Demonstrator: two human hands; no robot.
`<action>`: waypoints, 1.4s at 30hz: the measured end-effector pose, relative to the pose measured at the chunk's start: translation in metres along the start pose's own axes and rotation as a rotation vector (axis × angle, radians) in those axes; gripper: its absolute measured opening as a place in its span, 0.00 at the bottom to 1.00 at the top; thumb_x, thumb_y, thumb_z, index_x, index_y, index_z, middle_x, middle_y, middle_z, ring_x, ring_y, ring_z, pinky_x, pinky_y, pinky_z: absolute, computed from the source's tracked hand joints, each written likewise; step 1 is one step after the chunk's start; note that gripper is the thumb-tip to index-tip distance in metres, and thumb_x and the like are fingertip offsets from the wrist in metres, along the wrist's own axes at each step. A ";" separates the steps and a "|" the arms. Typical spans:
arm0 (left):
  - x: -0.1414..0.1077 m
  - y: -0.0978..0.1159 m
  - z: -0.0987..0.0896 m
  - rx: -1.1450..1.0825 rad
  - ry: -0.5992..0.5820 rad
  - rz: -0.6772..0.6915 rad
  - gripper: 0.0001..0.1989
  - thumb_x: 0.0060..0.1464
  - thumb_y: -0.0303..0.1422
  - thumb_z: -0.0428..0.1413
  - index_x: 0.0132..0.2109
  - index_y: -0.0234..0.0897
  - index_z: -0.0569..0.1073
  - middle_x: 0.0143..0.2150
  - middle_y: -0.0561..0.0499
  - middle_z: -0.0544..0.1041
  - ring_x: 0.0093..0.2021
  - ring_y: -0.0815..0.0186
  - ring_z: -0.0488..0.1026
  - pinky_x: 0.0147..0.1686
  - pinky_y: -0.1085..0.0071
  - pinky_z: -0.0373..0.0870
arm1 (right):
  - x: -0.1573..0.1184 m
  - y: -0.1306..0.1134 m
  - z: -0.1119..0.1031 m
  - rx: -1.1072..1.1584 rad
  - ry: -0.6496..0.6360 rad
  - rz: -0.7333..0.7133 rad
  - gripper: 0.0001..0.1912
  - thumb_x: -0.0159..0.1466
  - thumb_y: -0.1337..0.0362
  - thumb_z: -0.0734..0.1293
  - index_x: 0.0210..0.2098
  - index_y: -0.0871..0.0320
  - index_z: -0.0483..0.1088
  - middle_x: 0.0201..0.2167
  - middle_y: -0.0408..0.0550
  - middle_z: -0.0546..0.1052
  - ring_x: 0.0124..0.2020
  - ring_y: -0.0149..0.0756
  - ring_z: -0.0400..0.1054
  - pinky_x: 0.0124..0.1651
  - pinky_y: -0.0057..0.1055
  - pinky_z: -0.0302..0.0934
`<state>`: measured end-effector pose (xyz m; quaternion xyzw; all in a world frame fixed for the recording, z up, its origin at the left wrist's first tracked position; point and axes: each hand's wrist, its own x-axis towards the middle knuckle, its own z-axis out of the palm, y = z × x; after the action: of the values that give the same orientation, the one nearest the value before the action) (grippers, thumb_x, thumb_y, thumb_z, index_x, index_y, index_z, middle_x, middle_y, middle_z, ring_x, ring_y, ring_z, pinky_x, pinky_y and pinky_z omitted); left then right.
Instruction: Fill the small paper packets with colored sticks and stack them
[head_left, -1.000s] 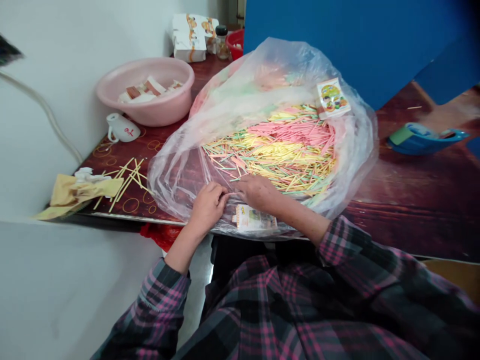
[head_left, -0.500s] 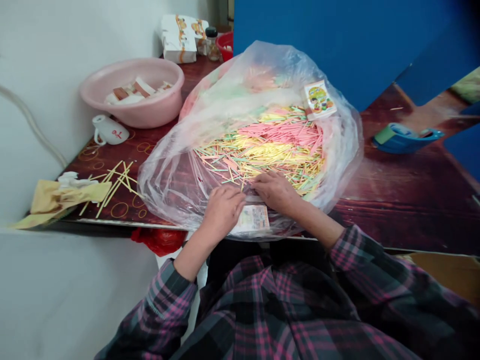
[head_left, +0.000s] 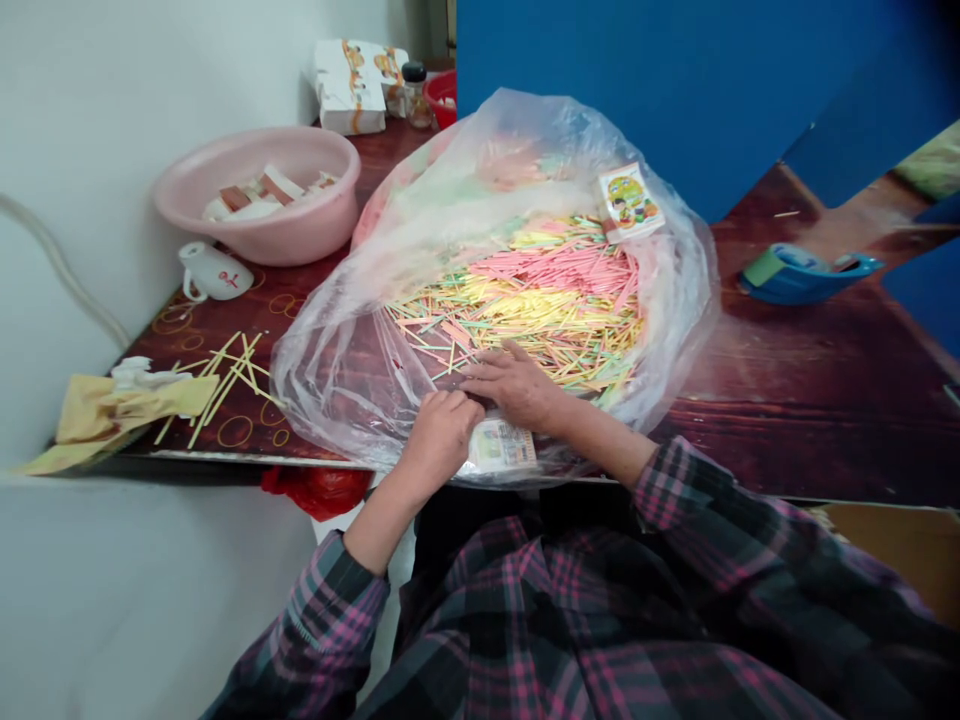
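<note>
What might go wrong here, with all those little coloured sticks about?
The coloured sticks lie loose in a clear plastic bag whose near side reaches the front edge of the table; a tug on the bag might spill some.

The printed packet beside the left hand is close to that edge too, so it could get nudged off.

The right hand is right by the sticks and might scatter a few.
</note>
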<state>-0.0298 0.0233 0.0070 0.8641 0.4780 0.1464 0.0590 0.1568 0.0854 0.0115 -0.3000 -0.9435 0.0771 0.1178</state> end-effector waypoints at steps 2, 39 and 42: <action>-0.001 -0.001 -0.001 -0.024 -0.025 -0.005 0.15 0.69 0.31 0.46 0.38 0.37 0.76 0.33 0.47 0.75 0.37 0.58 0.71 0.38 0.61 0.63 | -0.009 0.012 0.001 -0.036 0.031 0.061 0.17 0.71 0.68 0.60 0.54 0.53 0.76 0.56 0.47 0.80 0.63 0.46 0.64 0.70 0.55 0.40; -0.002 0.041 -0.005 -0.273 0.388 -0.088 0.08 0.65 0.34 0.56 0.39 0.39 0.79 0.42 0.47 0.79 0.45 0.59 0.74 0.48 0.60 0.66 | -0.076 -0.034 -0.028 0.524 0.332 0.525 0.23 0.70 0.49 0.63 0.32 0.58 0.80 0.28 0.49 0.80 0.32 0.37 0.73 0.39 0.33 0.64; 0.006 0.048 -0.007 -0.364 0.447 -0.039 0.08 0.65 0.34 0.55 0.40 0.40 0.78 0.52 0.44 0.79 0.55 0.57 0.73 0.55 0.58 0.67 | -0.071 -0.037 -0.031 0.824 0.380 0.618 0.20 0.65 0.47 0.67 0.30 0.57 0.79 0.28 0.45 0.80 0.31 0.35 0.72 0.38 0.31 0.64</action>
<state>0.0100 0.0025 0.0266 0.7764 0.4613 0.4154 0.1090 0.2013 0.0167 0.0370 -0.5007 -0.6654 0.4157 0.3657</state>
